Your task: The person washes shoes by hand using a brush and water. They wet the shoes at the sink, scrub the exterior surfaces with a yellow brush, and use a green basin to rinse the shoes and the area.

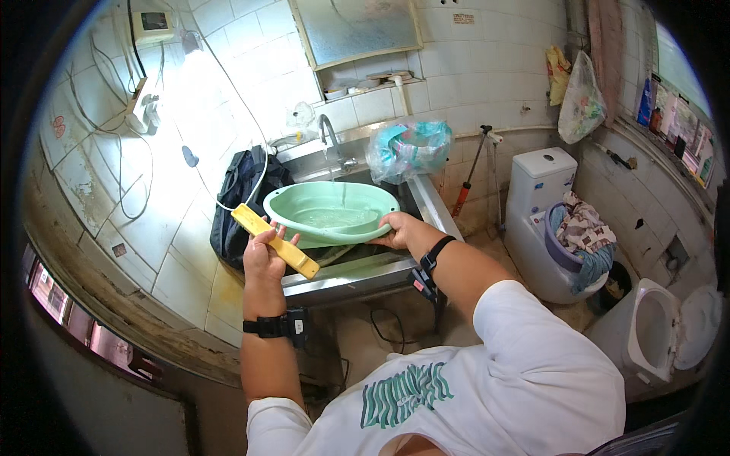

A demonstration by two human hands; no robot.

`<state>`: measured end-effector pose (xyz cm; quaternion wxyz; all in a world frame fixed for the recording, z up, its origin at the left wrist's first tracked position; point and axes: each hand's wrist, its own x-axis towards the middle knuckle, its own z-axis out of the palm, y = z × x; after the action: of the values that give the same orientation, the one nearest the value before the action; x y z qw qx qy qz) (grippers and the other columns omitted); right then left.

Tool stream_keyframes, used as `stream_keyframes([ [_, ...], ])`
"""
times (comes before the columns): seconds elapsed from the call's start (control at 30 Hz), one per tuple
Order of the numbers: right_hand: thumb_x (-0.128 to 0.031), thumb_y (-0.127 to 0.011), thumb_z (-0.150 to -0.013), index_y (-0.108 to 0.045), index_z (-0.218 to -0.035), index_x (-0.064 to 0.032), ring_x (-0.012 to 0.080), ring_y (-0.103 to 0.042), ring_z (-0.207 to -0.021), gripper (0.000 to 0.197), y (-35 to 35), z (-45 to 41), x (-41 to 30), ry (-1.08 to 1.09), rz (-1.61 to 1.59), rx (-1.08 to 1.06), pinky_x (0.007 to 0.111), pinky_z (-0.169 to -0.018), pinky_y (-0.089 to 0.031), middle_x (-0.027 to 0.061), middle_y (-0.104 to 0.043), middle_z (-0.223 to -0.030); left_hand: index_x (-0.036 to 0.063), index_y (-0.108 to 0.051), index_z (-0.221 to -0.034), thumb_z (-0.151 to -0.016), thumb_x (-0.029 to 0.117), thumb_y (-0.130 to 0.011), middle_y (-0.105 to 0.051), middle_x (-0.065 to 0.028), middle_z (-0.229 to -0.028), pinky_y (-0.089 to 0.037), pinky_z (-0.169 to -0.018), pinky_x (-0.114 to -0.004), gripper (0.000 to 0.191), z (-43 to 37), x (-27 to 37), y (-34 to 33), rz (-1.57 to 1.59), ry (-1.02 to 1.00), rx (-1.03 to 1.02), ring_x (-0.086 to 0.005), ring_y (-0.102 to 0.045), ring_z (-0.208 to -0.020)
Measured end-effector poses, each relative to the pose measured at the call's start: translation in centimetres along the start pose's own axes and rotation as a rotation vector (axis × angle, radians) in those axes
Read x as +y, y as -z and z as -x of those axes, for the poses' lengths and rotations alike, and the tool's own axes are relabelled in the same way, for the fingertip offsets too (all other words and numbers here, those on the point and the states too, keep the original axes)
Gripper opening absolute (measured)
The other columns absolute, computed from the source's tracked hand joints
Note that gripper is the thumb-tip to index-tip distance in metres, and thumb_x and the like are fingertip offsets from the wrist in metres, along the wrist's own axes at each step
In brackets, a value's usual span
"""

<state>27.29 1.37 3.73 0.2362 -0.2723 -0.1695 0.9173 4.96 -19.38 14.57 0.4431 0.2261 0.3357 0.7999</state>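
Note:
A light green plastic basin point(319, 219) with water in it is in the stainless steel sink point(348, 279), under a running faucet point(328, 134). My right hand point(397, 229) grips the basin's right rim. My left hand point(267, 251) holds a flat yellow bar-shaped object point(276, 240), whose exact kind I cannot tell, across its palm near the basin's left front side. A dark backpack point(231, 211) stands left of the basin. Teal and clear plastic bags point(408, 148) sit at the sink's back right corner.
A white cord hangs down the tiled wall past the backpack. On the right stand a toilet point(536, 211) with a purple basin of clothes point(587, 228) on it, and an open white bin point(639, 336). A red and black hand pump point(465, 191) leans at the wall.

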Motion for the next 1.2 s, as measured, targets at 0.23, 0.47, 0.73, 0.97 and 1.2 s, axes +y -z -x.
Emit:
stream_keyframes([
  [0.23, 0.008, -0.038, -0.082, -0.030, -0.128, 0.0018, 0.0385, -0.051, -0.111, 0.047, -1.1, -0.2, -1.4, 0.019, 0.081, 0.067, 0.053, -0.091, -0.049, 0.0207, -0.041, -0.125, 0.0084, -0.030, -0.131, -0.076, -0.008, -0.044, -0.037, -0.0153, -0.131, -0.034, -0.093, -0.064, 0.058, -1.2, -1.1, 2.3, -0.061, 0.058, 0.049, -0.0321, -0.041, -0.118],
  [0.47, 0.008, -0.040, -0.081, -0.032, -0.127, 0.0009, 0.0373, -0.054, -0.107, 0.047, 0.2, 0.0, -2.1, 0.080, 0.183, 0.124, 0.052, -0.085, -0.053, 0.0202, -0.042, -0.124, 0.0055, -0.029, -0.131, -0.078, -0.008, -0.042, -0.035, -0.0197, -0.136, -0.029, -0.100, -0.062, 0.056, -0.2, -2.2, 1.7, -0.024, 0.102, 0.084, -0.0360, -0.038, -0.125],
  [0.73, 0.006, -0.038, -0.080, -0.026, -0.130, 0.0032, 0.0389, -0.052, -0.109, 0.051, 1.5, 5.4, -2.8, 0.090, 0.091, 0.062, 0.053, -0.086, -0.053, 0.0198, -0.041, -0.126, 0.0046, -0.033, -0.126, -0.079, -0.009, -0.044, -0.044, -0.0178, -0.123, -0.035, -0.098, -0.058, 0.050, 2.2, -0.6, -3.1, -0.029, 0.066, -0.129, -0.0345, -0.046, -0.118],
  [0.97, 0.008, -0.042, -0.076, -0.023, -0.128, 0.0040, 0.0381, -0.051, -0.110, 0.056, 4.9, 11.1, -2.7, 0.156, 0.099, 0.063, 0.050, -0.090, -0.052, 0.0202, -0.039, -0.124, 0.0027, -0.036, -0.126, -0.079, -0.007, -0.047, -0.049, -0.0180, -0.120, -0.036, -0.099, -0.056, 0.049, 5.7, -1.1, -6.3, -0.048, 0.123, -0.277, -0.0328, -0.046, -0.119],
  [1.2, 0.009, -0.044, -0.072, -0.025, -0.123, 0.0068, 0.0375, -0.051, -0.107, 0.055, 9.6, 19.3, -3.6, 0.329, -0.037, 0.016, 0.050, -0.095, -0.047, 0.0206, -0.040, -0.120, 0.0025, -0.037, -0.123, -0.078, -0.006, -0.048, -0.049, -0.0174, -0.118, -0.044, -0.091, -0.052, 0.047, 6.9, -3.6, -10.8, -0.044, 0.203, -0.478, -0.0323, -0.050, -0.113],
])
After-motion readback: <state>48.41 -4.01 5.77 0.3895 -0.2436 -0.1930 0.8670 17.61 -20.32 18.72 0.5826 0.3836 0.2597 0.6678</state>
